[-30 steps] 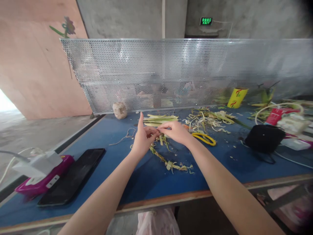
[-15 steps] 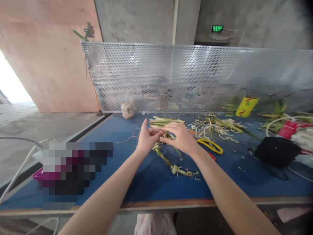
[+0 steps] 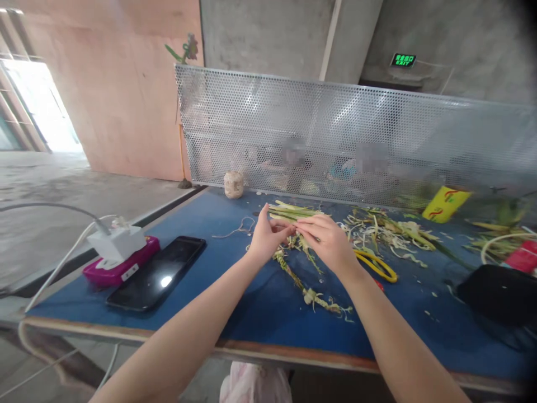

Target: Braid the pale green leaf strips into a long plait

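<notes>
My left hand (image 3: 267, 238) and my right hand (image 3: 329, 242) meet over the table, fingertips pinched together at one spot. Between them is the upper end of a knotted plant strand (image 3: 291, 272), pale green and white; fingers hide the pinched part. Its braided length trails onto the blue tabletop (image 3: 260, 313) toward the lower right, ending in frayed, root-like tips. Just behind my hands lies a bundle of green stalks (image 3: 293, 210). Beside my right wrist are yellow-handled scissors (image 3: 380, 267), partly covered by the arm.
Plant scraps (image 3: 392, 232) spread on the right, near a yellow roll (image 3: 446, 204) and a black pouch-like object (image 3: 497, 294). At left lie a phone (image 3: 157, 274) and a magenta power strip (image 3: 140, 258) with a white charger. A perforated metal screen (image 3: 268, 117) borders the back; a twine ball (image 3: 234, 184) stands before it.
The view has turned left, so the table's contents sit farther right. Both hands stay together at the strand, and the right fingers have closed in beside the left fingertips.
</notes>
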Demonstrator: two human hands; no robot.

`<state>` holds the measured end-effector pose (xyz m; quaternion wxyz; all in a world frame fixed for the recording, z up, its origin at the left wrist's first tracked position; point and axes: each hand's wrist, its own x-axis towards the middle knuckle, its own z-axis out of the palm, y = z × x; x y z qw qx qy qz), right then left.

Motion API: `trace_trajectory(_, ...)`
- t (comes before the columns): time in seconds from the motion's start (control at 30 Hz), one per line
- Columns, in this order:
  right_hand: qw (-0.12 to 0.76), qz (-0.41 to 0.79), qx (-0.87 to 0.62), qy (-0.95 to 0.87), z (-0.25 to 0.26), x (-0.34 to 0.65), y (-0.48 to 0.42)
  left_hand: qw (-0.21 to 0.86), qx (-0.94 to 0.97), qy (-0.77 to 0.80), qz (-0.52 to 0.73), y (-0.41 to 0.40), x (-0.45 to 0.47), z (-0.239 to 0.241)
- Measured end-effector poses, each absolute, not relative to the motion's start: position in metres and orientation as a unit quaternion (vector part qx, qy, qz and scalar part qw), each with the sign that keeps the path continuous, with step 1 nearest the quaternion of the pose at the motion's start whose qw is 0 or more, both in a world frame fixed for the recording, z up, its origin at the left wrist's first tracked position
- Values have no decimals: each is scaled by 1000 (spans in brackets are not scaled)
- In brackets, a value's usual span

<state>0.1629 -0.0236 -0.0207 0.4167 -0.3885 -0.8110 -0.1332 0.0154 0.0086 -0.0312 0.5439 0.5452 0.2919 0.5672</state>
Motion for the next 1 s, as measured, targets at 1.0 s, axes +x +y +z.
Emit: trace_trajectory(1.0, 566, 126, -482, -657, -19, 155, -25, 497, 549, 279, 611, 7, 14, -30)
